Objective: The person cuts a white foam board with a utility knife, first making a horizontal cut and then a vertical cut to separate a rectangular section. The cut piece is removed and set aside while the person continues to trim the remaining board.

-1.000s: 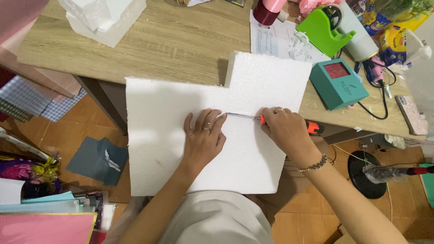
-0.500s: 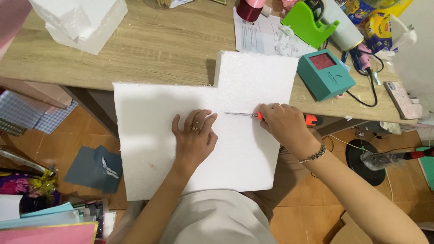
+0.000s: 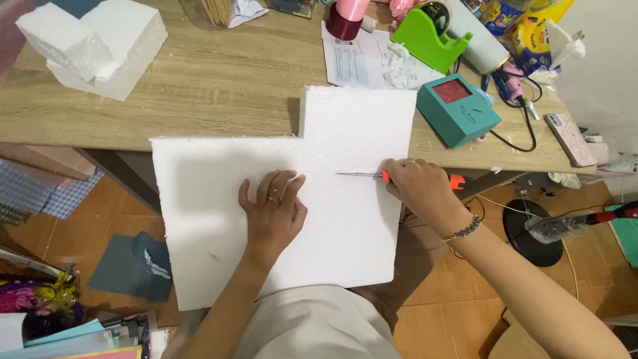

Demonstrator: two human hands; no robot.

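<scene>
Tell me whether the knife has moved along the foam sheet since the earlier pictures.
Yes. The knife in the right hand has slid rightward, away from the left hand pressed flat on the foam sheet.

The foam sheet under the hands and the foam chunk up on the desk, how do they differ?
The foam sheet is thin, flat and broad with a notched corner; the foam chunk is thick and blocky. The sheet overhangs the wooden desk toward the person; the chunk rests wholly on it. The left hand presses the sheet while the right hand lays a cutter on it; nothing touches the chunk. Both are white.
</scene>
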